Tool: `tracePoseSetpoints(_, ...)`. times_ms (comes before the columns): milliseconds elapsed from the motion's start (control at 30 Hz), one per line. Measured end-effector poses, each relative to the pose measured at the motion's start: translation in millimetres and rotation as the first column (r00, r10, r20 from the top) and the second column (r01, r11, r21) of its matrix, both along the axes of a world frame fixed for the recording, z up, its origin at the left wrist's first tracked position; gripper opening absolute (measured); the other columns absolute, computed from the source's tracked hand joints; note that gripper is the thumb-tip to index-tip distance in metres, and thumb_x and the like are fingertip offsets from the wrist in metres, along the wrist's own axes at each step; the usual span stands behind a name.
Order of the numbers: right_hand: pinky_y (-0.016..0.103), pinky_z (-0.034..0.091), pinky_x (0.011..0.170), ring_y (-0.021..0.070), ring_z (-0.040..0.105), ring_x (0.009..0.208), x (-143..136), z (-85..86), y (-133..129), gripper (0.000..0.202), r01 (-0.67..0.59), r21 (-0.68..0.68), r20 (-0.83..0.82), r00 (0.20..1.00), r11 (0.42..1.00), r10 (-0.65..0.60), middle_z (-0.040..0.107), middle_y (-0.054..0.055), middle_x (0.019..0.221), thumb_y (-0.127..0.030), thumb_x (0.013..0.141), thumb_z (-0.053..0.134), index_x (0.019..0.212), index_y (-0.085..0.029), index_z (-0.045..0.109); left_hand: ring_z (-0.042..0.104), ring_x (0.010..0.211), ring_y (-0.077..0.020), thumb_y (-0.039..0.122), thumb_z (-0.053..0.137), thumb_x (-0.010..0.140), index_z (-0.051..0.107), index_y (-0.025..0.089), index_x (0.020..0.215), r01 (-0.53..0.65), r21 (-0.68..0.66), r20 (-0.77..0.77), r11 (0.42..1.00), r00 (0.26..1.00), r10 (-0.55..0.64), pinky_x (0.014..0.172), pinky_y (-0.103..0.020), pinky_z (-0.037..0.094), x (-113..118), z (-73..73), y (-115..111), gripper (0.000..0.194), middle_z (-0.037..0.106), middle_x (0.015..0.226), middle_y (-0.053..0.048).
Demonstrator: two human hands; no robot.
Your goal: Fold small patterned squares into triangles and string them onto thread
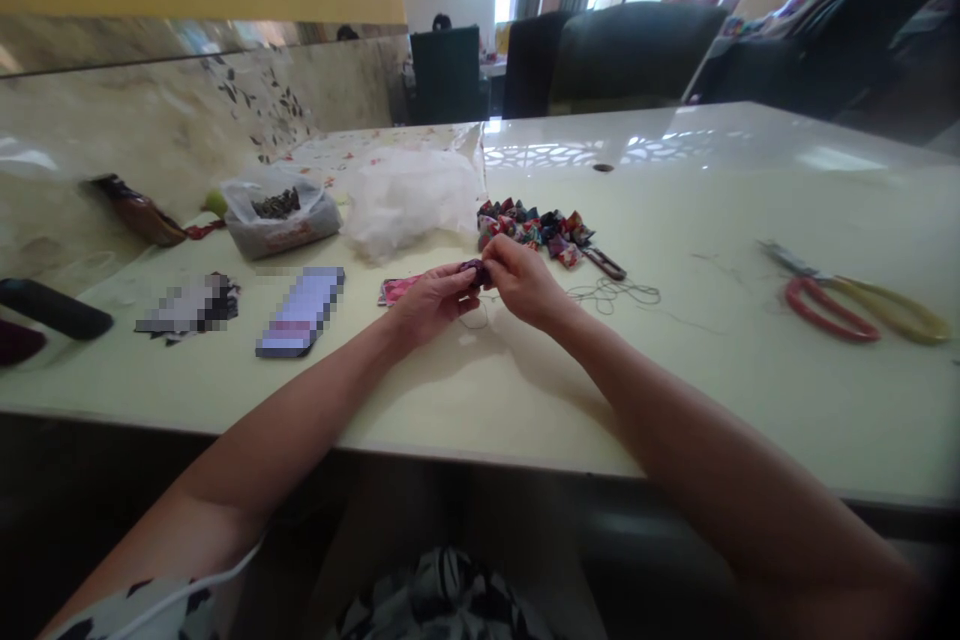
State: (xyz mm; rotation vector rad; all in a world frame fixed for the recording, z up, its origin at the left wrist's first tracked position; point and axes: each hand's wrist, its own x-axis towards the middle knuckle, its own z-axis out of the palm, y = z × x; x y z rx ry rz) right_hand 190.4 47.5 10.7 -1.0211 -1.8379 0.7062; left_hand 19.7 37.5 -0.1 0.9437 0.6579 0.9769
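Over the middle of the table, my left hand pinches a small dark purple piece of fabric. My right hand meets it from the other side, its fingers closed on the same piece. A needle, if there is one, is too small to see. A thin dark thread loops down below the hands and lies coiled on the table to the right. Just behind my hands sits a heap of small stuffed patterned fabric pieces. Thread snips lie beside that heap. Pink patterned fabric shows partly behind my left hand.
Large scissors with red and yellow handles lie at right. A phone, fabric scraps and a dark cylinder are at left. Behind stand a bag of dark bits, white stuffing and a brown bottle.
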Motion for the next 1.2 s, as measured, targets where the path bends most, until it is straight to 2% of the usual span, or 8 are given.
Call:
tracePoseSetpoints(200,0.03,0.038,0.061,0.0162,0.052,0.064,-2.2,-4.0,-2.4,0.013,0.041,-0.005,-0.018,0.999,0.999,-0.042,0.054,0.0,0.066,-0.018,0.09,0.046,0.078,-0.023,0.043,0.061,0.076,-0.0105,0.032,0.085,0.073,0.075,0.016,0.092,-0.009,-0.009,0.04,1.0,0.999,0.01,0.069,-0.023,0.051,0.5,-0.7,0.6,0.027,0.068,0.087,-0.003)
tracePoseSetpoints(400,0.031,0.035,0.062,0.0171,0.049,0.064,-4.2,-4.3,-4.2,0.012,0.101,0.052,0.058,0.993,0.994,-0.104,0.053,0.001,0.066,-0.016,0.088,0.044,0.08,-0.024,0.041,0.056,0.063,-0.0056,0.021,0.088,0.069,0.075,0.013,0.089,-0.058,-0.03,0.014,0.998,0.998,0.059,0.065,-0.02,0.049,3.0,-4.8,1.2,0.026,0.066,0.078,-0.001)
tracePoseSetpoints(567,0.032,0.034,0.064,0.0176,0.049,0.062,-4.4,-2.0,-5.4,0.012,0.137,0.074,0.117,0.982,0.988,-0.145,0.054,0.001,0.065,-0.015,0.087,0.043,0.08,-0.024,0.04,0.058,0.061,-0.0053,0.016,0.083,0.073,0.076,0.012,0.091,-0.099,-0.04,0.024,0.994,0.995,0.1,0.066,-0.02,0.051,2.8,-4.6,1.4,0.02,0.068,0.076,-0.001)
tracePoseSetpoints(733,0.032,0.033,0.063,0.018,0.049,0.062,-3.3,0.1,-5.7,0.011,0.133,0.061,0.136,0.981,0.989,-0.14,0.055,0.001,0.065,-0.014,0.087,0.041,0.081,-0.024,0.041,0.059,0.061,-0.006,0.011,0.079,0.075,0.075,0.012,0.093,-0.069,-0.082,0.026,0.994,0.997,0.071,0.068,-0.021,0.052,1.1,-5.1,2.4,0.018,0.069,0.078,-0.002)
tracePoseSetpoints(967,0.032,0.032,0.063,0.0179,0.049,0.062,-3.5,1.5,-6.9,0.012,0.128,0.088,0.146,0.979,0.988,-0.14,0.055,0.001,0.065,-0.016,0.088,0.042,0.08,-0.024,0.039,0.061,0.066,-0.0085,0.012,0.078,0.075,0.072,0.013,0.093,-0.024,-0.1,0.075,0.995,0.997,0.031,0.072,-0.025,0.054,0.9,-3.7,-0.4,0.019,0.068,0.082,-0.002)
tracePoseSetpoints(1200,0.033,0.032,0.063,0.0182,0.048,0.062,-7.0,3.9,-10.8,0.016,0.123,0.085,0.146,0.98,0.989,-0.134,0.053,0.001,0.064,-0.014,0.089,0.043,0.08,-0.025,0.037,0.062,0.071,-0.0107,0.02,0.081,0.073,0.072,0.017,0.091,-0.047,-0.128,0.104,0.991,0.993,0.06,0.072,-0.026,0.053,2.4,-2.1,-3.6,0.021,0.068,0.082,-0.001)
